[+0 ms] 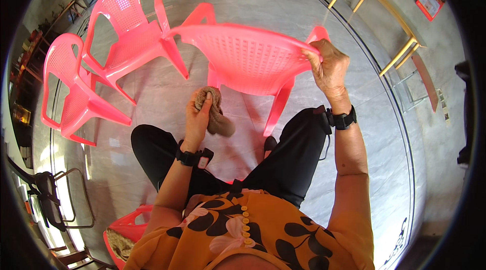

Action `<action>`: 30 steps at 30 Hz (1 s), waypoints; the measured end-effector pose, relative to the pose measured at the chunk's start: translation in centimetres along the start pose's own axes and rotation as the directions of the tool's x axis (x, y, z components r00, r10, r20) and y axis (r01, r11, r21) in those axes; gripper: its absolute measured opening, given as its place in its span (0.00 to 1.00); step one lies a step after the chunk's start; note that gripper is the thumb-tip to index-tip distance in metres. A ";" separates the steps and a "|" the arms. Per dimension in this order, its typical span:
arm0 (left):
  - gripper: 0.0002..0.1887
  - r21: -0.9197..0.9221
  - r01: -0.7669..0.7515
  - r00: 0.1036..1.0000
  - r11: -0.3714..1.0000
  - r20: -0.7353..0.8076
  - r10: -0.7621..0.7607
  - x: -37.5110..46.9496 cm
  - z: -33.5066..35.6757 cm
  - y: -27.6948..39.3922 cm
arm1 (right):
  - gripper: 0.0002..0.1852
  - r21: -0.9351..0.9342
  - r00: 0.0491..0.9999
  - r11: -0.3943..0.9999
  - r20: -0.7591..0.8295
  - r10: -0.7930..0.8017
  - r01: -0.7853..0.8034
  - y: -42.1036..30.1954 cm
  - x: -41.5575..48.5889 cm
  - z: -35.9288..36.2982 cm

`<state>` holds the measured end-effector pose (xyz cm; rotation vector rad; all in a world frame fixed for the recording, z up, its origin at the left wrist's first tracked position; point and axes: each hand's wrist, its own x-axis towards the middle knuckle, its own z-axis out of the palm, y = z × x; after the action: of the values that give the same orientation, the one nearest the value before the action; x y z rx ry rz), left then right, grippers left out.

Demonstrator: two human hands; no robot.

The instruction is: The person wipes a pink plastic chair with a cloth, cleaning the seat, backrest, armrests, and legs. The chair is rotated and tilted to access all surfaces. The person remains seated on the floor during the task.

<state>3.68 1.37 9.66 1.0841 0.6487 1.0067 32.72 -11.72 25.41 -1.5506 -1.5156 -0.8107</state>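
A pink plastic armchair (243,57) stands before me with the outer side of its perforated backrest facing me. My right hand (329,65) grips the top corner of that backrest, thumb on the near side. In my left hand (198,116) is a bunched brown cloth (215,112), pinched under the thumb, its lower end hanging loose. The cloth is close to the lower left of the backrest; whether it touches the chair I cannot tell.
Two more pink armchairs (131,47) (72,91) stand at the left. A pink container (142,209) with brown cloth is by my left side. A wooden bench (387,4) stands at the upper right, a metal-framed chair (78,198) at the lower left.
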 end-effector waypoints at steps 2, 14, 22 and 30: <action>0.05 -0.037 -0.102 0.995 0.994 0.003 0.102 -0.3 0.7 1.5 | 0.22 -0.079 0.999 0.996 0.006 0.044 -0.043 -1.1 2.0 -0.8; 0.33 0.363 -0.920 0.154 -0.148 0.681 0.715 3.2 16.4 8.2 | 0.36 -0.083 0.891 0.931 0.272 0.365 -0.356 -1.3 10.0 -2.9; 0.22 0.306 -0.931 0.042 -0.199 0.632 0.774 9.8 22.3 8.3 | 0.32 0.147 0.904 0.905 0.223 0.364 -0.400 0.1 10.1 -1.8; 0.19 0.443 -0.861 0.285 0.250 0.012 0.959 20.7 15.6 12.8 | 0.36 0.049 0.902 0.921 0.230 0.366 -0.387 2.6 11.1 -1.3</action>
<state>21.26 15.25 27.94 1.7742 0.3386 2.1978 36.24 -7.48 35.48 -1.8311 -1.3156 -0.3509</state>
